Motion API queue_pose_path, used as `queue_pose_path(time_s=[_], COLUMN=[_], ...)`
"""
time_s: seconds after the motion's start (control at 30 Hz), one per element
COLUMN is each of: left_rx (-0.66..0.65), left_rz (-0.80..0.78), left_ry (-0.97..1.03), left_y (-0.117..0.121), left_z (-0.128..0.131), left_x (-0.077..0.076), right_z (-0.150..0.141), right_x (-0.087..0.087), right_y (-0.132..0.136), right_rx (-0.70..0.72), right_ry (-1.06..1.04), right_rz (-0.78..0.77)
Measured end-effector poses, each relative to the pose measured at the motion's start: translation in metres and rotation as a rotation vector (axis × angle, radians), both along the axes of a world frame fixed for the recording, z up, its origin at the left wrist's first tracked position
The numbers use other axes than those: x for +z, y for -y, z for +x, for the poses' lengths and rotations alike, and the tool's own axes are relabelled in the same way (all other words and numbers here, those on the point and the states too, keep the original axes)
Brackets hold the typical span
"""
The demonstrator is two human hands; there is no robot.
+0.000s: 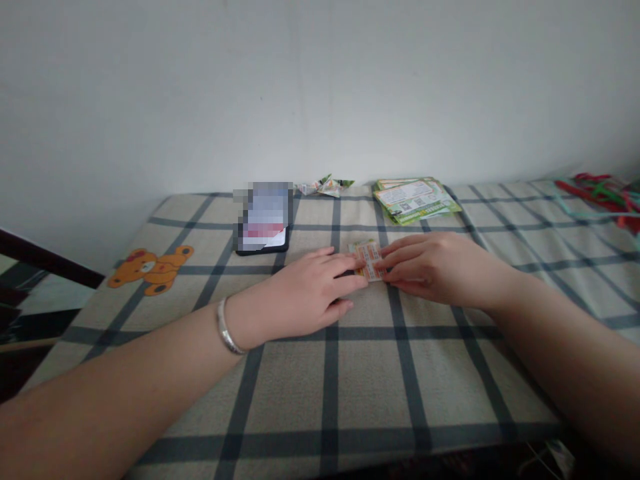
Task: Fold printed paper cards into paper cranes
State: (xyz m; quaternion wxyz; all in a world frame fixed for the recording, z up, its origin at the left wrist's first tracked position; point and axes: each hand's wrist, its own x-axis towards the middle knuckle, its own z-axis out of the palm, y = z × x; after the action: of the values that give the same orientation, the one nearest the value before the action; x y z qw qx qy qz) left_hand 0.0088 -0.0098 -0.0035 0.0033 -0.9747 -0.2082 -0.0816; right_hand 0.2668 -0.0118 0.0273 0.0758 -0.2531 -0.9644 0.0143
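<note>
Sm. printed paper (371, 261) was flanked on bench (290, 380) by L fingers (351, 285), loosely spread, & R fingers (407, 255), slightly bent, touching opp. edges; R grip couldn't be told.

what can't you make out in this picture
All in the head view:
- phone: most of its screen is hidden by pixel blocks
- small printed paper: print too small to read, edges partly covered by fingers of the left hand and right hand
- leaflet stack: lower sheets mostly covered by the top one
- red and green items: blurred, cut off by the right edge
</note>
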Motion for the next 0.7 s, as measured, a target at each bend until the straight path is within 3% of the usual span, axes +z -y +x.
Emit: queue_pose_path(time_s=[0.5,0.7], left_rx=[-0.014,-0.012], left_rz=[-0.093,-0.069], left_ry=[0.062,0.074], left_y=[-0.002,0.000], left_z=[0.000,-0.001], left_x=[0.005,0.003], right_z=[-0.010,-0.010], right_x=[-0.003,-0.004], right_y=[0.012,0.009], right_rx=[-0.153,-0.161], right_ry=[0.066,0.026], right_rz=[0.206,0.208])
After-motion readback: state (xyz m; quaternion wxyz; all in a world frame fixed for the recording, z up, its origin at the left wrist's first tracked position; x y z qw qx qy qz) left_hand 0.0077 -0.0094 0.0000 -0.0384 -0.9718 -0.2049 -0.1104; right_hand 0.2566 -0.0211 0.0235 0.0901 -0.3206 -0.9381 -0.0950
